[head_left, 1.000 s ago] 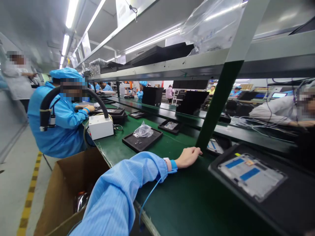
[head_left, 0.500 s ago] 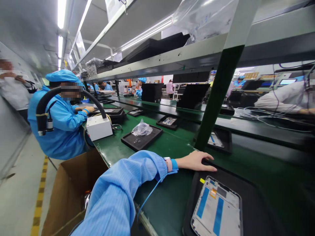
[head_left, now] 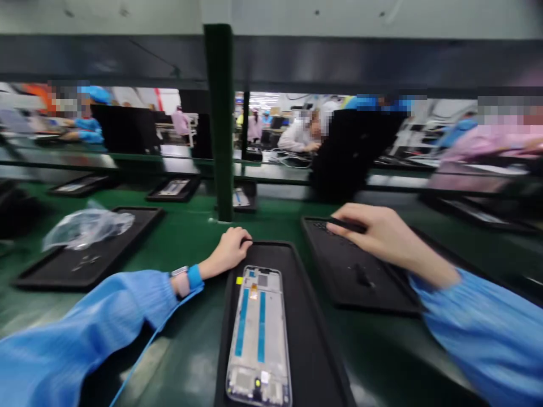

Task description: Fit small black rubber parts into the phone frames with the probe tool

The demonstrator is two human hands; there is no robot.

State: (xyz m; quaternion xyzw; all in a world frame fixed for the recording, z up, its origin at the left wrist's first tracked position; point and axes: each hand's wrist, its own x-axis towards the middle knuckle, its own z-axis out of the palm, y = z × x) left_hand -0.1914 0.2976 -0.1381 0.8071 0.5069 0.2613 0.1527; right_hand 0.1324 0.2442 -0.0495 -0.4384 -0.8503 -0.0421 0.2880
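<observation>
My left hand (head_left: 227, 250) is closed at the upper left corner of a black tray (head_left: 303, 339), its fingers curled on the rim. In that tray lies a silver phone frame (head_left: 271, 316) with two blue strips, an orange patch and a yellow tab beside its top corner. My right hand (head_left: 377, 229) is closed on a slim black tool (head_left: 348, 225) that looks like tweezers. It hovers over the far part of a second black tray (head_left: 365, 299), which holds small dark parts (head_left: 322, 225). Blur hides the tool's tip.
Left of me, another black tray (head_left: 148, 217) carries a clear plastic bag (head_left: 87, 226) and small metal pieces. Across the green bench stands an upright post (head_left: 218, 124) under a low shelf (head_left: 127, 56). Trays with phone frames (head_left: 173, 187) sit farther back; co-workers are beyond.
The view has swung right, bringing my right hand with the black tool and the second tray into sight. My left hand's fingers, spread before, are now curled at the tray's corner.
</observation>
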